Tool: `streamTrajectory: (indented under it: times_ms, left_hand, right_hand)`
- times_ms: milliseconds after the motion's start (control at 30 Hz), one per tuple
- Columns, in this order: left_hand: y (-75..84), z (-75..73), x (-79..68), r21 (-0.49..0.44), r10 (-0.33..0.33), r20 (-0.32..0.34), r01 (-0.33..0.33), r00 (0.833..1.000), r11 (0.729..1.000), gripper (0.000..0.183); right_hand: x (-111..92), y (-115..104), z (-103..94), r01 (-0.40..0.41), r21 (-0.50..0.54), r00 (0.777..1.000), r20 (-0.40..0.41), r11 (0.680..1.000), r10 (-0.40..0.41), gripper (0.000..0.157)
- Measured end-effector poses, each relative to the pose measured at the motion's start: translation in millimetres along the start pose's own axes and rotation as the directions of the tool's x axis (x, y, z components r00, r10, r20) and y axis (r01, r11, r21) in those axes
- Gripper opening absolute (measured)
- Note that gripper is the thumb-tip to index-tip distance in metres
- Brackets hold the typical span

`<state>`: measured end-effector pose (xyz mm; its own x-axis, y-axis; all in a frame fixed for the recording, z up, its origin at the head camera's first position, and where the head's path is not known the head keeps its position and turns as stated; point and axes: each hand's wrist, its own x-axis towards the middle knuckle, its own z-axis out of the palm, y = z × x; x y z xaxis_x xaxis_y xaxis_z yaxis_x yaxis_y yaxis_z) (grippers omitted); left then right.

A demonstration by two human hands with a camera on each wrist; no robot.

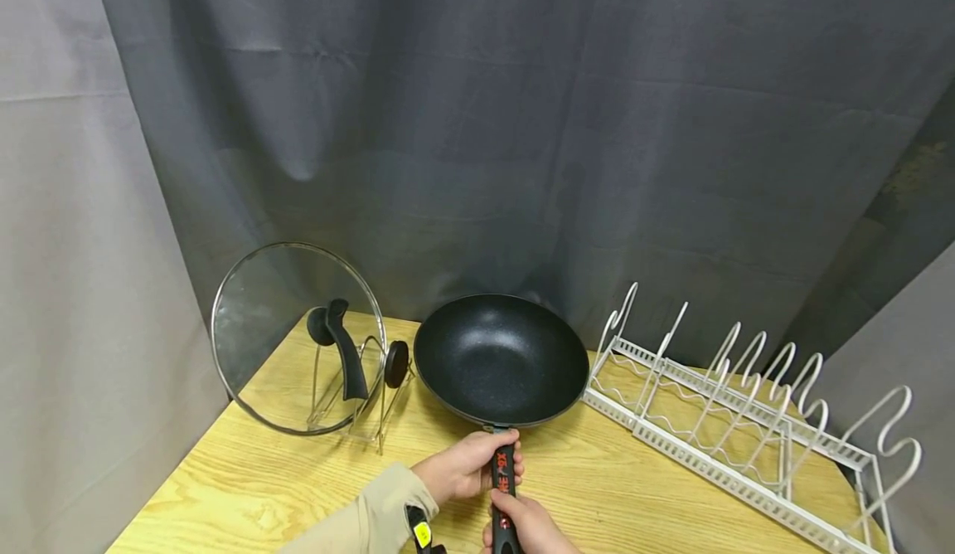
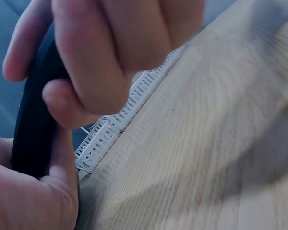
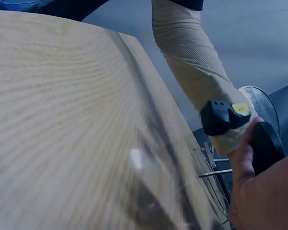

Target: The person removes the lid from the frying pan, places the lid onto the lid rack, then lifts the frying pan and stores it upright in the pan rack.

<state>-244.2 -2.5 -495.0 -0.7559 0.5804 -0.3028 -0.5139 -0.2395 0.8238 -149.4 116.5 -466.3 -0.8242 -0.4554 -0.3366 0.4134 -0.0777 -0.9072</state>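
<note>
A black wok (image 1: 500,359) faces me in the middle of the head view, its open bowl tilted toward the camera and its long handle (image 1: 504,479) pointing at me. My left hand (image 1: 466,464) grips this handle close to the bowl, thumb laid across the top. Further back along the same handle, my right hand (image 1: 533,525) holds on, with its thumb on the upper side. In the left wrist view, fingers curl round the dark handle (image 2: 33,115). The right wrist view shows my right hand (image 3: 266,196) at the handle, beyond it the left sleeve.
Left of the wok, a glass lid (image 1: 264,338) with a black handle stands upright in a small wire stand (image 1: 380,421). A long white rack (image 1: 716,463) with wavy upright dividers fills the right side of the wooden table (image 1: 216,488). Grey curtains (image 1: 485,123) hang behind.
</note>
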Motion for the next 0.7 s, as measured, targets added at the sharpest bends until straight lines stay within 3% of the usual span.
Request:
streamTrajectory:
  times_ms: [167, 300, 500, 700]
  left_hand:
    - [0.5, -3.5, 2.9, -0.026, -0.055, 0.026, 0.055, 0.998, 0.998, 0.015]
    - [1.4, -1.6, 1.2, -0.05, -0.077, 0.015, 0.078, 0.997, 0.996, 0.018]
    - [0.1, 2.3, 0.2, -0.009, -0.027, -0.034, 0.026, 0.999, 1.0, 0.021]
    - [-1.6, 2.9, -0.6, 0.042, 0.023, -0.04, -0.021, 0.999, 0.999, 0.022]
  right_hand:
    - [-0.6, -0.2, 7.8, -0.021, 0.026, 0.998, -0.061, 0.999, 0.023, 0.023]
    - [2.1, 1.4, 9.2, -0.009, 0.054, 0.997, -0.074, 0.999, 0.013, 0.033]
    - [6.0, 6.1, 9.6, 0.023, 0.0, 0.993, -0.117, 1.0, -0.023, 0.022]
    - [6.3, 8.9, 9.5, 0.054, -0.054, 0.987, -0.146, 0.997, -0.062, 0.013]
